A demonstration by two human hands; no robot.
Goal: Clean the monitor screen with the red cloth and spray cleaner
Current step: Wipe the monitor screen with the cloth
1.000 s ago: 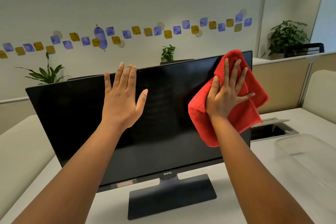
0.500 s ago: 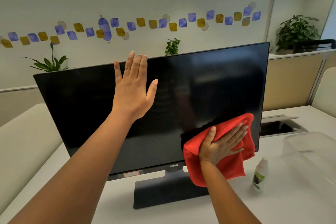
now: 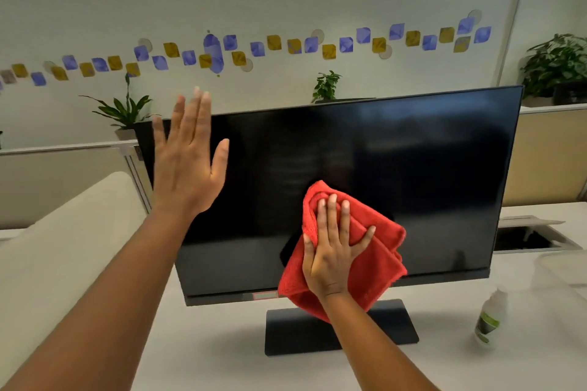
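Note:
A black monitor with a dark screen stands on a white desk. My right hand lies flat with spread fingers on the red cloth and presses it against the lower middle of the screen. The cloth's lower edge hangs over the bottom bezel. My left hand is open, palm against the screen's upper left corner, fingertips above the top edge. A small white spray bottle with a green label stands on the desk to the lower right of the monitor, apart from both hands.
The monitor's flat dark base sits under the cloth. A clear plastic container is at the right edge, an open cable hatch behind it. A beige padded seat back is at the left. Low partitions and potted plants stand behind.
My right hand slid the red cloth down the screen's right side, then left to the lower middle. My left hand shifted toward the upper left corner.

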